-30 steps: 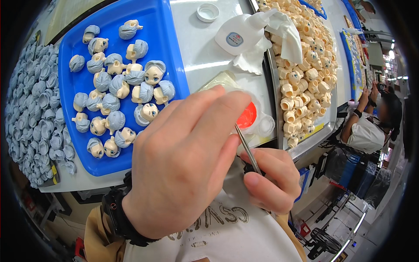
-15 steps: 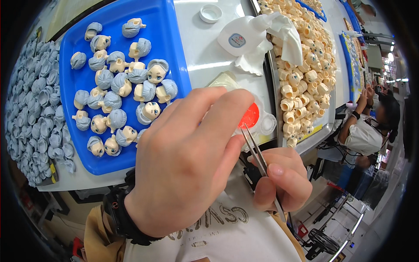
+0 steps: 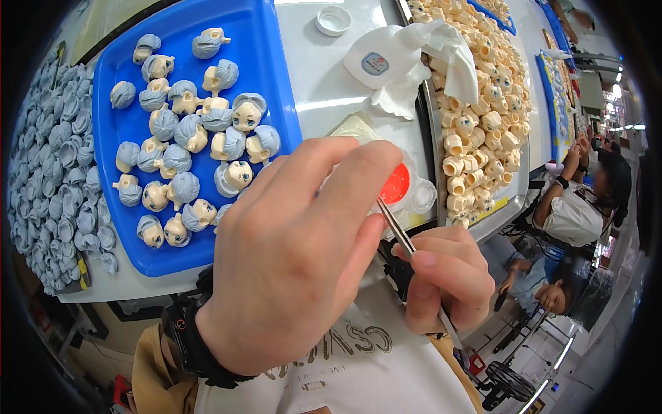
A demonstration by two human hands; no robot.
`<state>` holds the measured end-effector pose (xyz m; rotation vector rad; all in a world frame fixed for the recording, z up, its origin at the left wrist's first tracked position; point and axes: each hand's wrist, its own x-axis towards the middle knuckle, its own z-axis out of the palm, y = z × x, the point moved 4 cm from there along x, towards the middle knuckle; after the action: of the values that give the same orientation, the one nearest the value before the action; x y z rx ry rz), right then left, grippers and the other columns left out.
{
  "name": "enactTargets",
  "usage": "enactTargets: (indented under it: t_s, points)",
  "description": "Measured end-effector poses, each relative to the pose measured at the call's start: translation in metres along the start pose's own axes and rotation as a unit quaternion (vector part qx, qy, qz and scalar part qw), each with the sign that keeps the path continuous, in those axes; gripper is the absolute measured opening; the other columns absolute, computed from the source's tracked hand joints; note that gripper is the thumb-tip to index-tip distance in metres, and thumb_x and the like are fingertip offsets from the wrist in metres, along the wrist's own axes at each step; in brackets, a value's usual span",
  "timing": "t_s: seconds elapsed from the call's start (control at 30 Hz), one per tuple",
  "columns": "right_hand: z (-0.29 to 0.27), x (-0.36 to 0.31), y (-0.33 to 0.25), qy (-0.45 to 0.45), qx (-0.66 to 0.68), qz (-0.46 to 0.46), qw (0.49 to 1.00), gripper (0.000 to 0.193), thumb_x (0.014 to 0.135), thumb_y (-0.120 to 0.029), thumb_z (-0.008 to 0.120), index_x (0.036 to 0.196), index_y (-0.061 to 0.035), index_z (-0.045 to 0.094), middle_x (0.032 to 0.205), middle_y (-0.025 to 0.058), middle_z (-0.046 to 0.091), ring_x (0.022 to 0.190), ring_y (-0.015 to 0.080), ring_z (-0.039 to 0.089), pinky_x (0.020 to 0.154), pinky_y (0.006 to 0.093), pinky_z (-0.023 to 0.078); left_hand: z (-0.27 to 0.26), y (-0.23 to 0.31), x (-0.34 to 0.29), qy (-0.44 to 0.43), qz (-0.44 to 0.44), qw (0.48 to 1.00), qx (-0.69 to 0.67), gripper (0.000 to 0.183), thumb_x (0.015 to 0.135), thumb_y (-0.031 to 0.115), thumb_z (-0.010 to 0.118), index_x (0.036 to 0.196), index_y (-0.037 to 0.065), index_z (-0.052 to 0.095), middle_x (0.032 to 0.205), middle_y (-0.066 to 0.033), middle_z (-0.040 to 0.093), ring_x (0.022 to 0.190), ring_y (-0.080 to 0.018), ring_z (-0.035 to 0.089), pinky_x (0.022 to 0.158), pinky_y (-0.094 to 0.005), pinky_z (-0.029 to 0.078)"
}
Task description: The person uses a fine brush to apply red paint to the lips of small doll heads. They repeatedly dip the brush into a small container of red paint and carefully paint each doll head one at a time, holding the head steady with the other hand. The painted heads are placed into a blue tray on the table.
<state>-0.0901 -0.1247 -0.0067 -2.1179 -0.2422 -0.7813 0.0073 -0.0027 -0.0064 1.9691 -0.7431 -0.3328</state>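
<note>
My left hand (image 3: 289, 241), back upward with fingers curled, covers whatever it may be holding. Its thumb tip and curled fingers are near a round, bright red patch (image 3: 396, 183) that looks to be in a small dish, partly hidden by the fingers. A small clear round piece (image 3: 422, 197) is beside the red. In my right hand (image 3: 452, 272) is a pair of metal tweezers (image 3: 403, 238), pinched between thumb and fingers. Their tips come nearly together at the red patch's lower edge, close to my left thumb.
To the left, a blue tray (image 3: 262, 62) holds several doll heads (image 3: 185, 96) with grey-blue hair, beside a heap of hair pieces (image 3: 62, 172). A white bottle (image 3: 376, 58), cloth (image 3: 460, 69) and round cap (image 3: 333, 21) lie ahead. Beige head parts (image 3: 493, 138) fill a metal-edged tray at right.
The tweezers' tips have drawn closer together and moved slightly left, toward my left thumb. My left hand stays in place. Another person has come into view at the far right.
</note>
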Motion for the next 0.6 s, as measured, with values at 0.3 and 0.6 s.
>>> enactTargets:
  t_s: [0.3,0.6]
  points:
    - [0.0015,-0.0052,-0.0022,-0.036,-0.019,-0.009,0.999,0.034,0.057,0.008,0.062,0.091,0.0043,0.065,0.072,0.0133,0.062,0.054,0.0228,0.057,0.045,0.0281,0.045,0.0015,-0.0001,-0.0001,0.010,0.015,1.000,0.006,0.042,0.065,-0.011,0.063,0.105,0.001,0.060,0.099,-0.0140,0.063,0.086,-0.0271,0.062,0.075,-0.0310,0.048]
    - [0.0031,-0.0078,0.0044,-0.022,-0.005,-0.012,1.000,0.035,0.056,0.005,0.067,0.091,-0.0010,0.067,0.077,0.0116,0.062,0.060,0.0231,0.058,0.049,0.0288,0.045,0.0031,0.0001,-0.0009,0.036,0.033,0.999,0.014,0.039,0.067,-0.008,0.064,0.105,0.002,0.060,0.097,-0.0107,0.065,0.079,-0.0241,0.061,0.069,-0.0297,0.047]
